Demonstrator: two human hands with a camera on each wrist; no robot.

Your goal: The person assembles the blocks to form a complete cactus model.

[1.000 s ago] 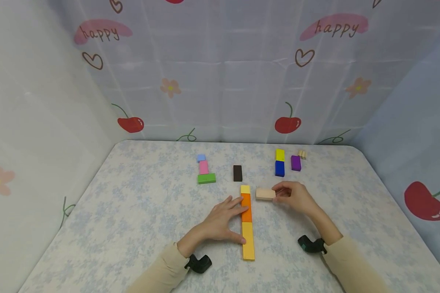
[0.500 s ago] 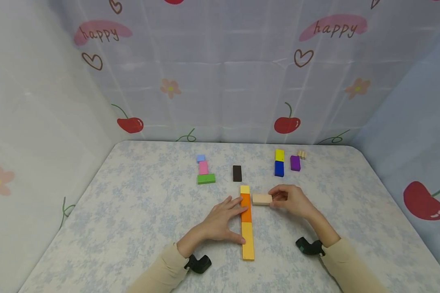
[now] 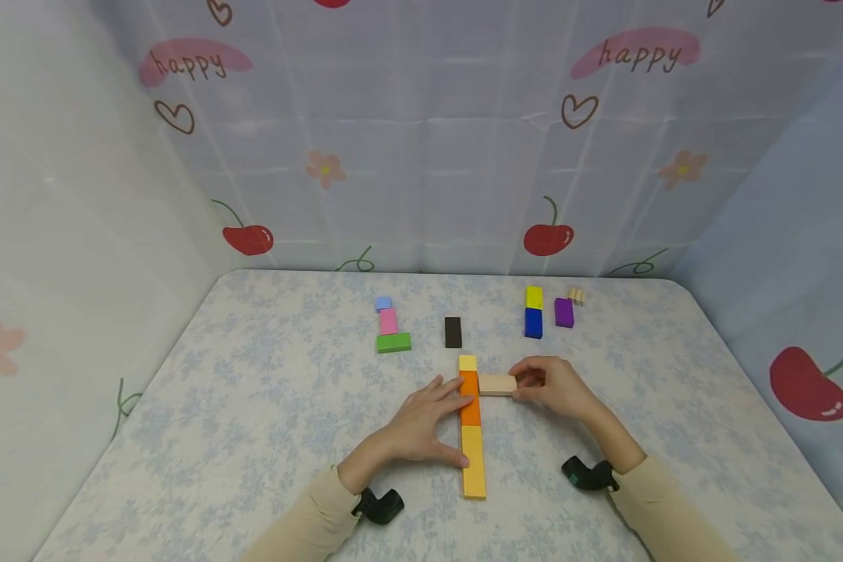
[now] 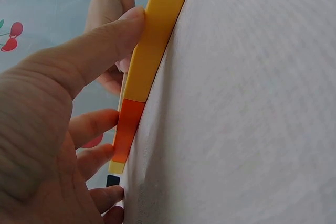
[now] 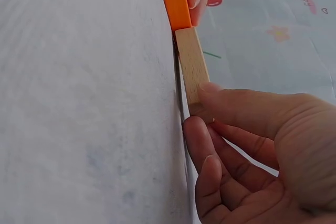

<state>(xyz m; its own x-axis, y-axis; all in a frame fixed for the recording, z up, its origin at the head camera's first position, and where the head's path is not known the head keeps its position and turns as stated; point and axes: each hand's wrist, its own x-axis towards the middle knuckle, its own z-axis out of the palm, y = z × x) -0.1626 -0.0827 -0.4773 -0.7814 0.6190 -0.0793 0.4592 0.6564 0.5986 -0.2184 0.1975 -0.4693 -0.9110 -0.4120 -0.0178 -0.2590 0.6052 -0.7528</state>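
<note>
A row of blocks runs front to back on the table: a long yellow block [image 3: 474,464], an orange block [image 3: 470,410] and a small yellow block [image 3: 467,363]. My left hand [image 3: 421,425] lies along the row's left side with fingers spread, the thumb on the long yellow block and two fingertips on the orange block [image 4: 128,129]. My right hand [image 3: 558,386] pinches the outer end of a natural wood block [image 3: 496,385] between thumb and fingers. In the right wrist view, the wood block [image 5: 192,66] meets the orange block [image 5: 175,1] at its inner end.
Behind the row lies a black block [image 3: 453,332]. Left of it are a green block [image 3: 393,343], a pink block [image 3: 389,321] and a light blue block [image 3: 383,304]. At the back right are blue [image 3: 533,323], yellow [image 3: 534,297] and purple [image 3: 564,313] blocks, beside small wooden pieces [image 3: 576,296].
My right hand has slid the wood block left and slightly nearer, up against the right side of the orange block. The left hand and the row have stayed put.
</note>
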